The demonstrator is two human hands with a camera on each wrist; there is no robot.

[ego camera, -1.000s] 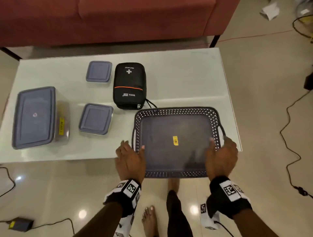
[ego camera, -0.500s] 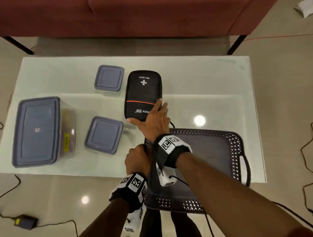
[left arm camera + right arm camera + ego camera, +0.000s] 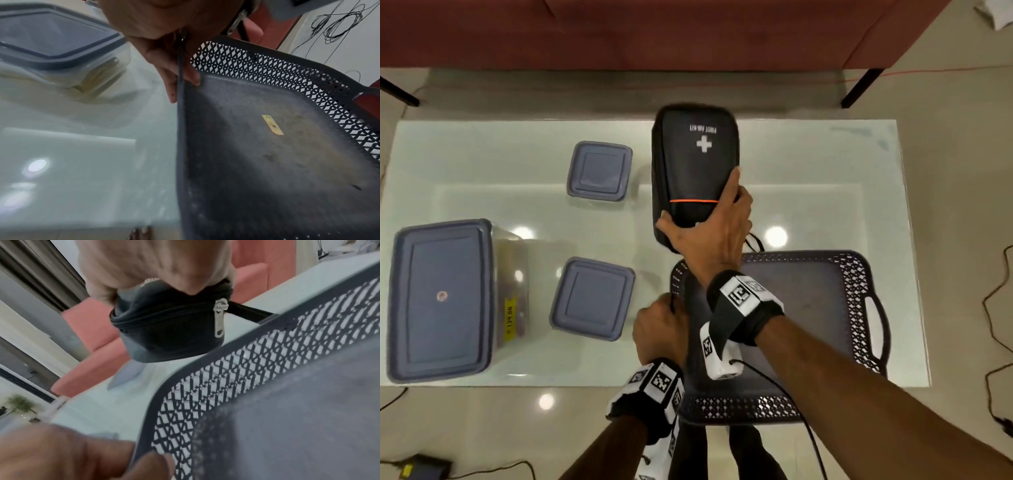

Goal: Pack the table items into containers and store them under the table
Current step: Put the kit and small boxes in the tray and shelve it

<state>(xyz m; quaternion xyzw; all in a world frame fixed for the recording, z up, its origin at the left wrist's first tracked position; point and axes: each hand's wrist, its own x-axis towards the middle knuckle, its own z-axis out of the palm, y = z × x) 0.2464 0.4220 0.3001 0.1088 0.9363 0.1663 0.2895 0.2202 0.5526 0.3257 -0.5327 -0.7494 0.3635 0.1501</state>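
Observation:
A black first aid kit pouch (image 3: 693, 161) with a white cross is lifted off the glass table (image 3: 808, 192), gripped at its near end by my right hand (image 3: 705, 222). The right wrist view shows the pouch (image 3: 170, 331) with its zipper hanging from my fingers above the table. A dark grey perforated tray (image 3: 825, 301) sits at the table's near right edge, overhanging it. My left hand (image 3: 659, 329) grips the tray's left rim; in the left wrist view my fingers (image 3: 174, 71) pinch the tray rim (image 3: 180, 123).
One large lidded clear container (image 3: 441, 301) stands at the left of the table, with two small lidded containers (image 3: 592, 305) (image 3: 599, 171) near the middle. A red sofa (image 3: 688, 31) runs along the far side. Cables (image 3: 993, 308) lie on the floor to the right.
My right hand left the tray's right handle, reached across to the first aid pouch, took hold of it and lifted it. The left hand stayed on the tray's left rim.

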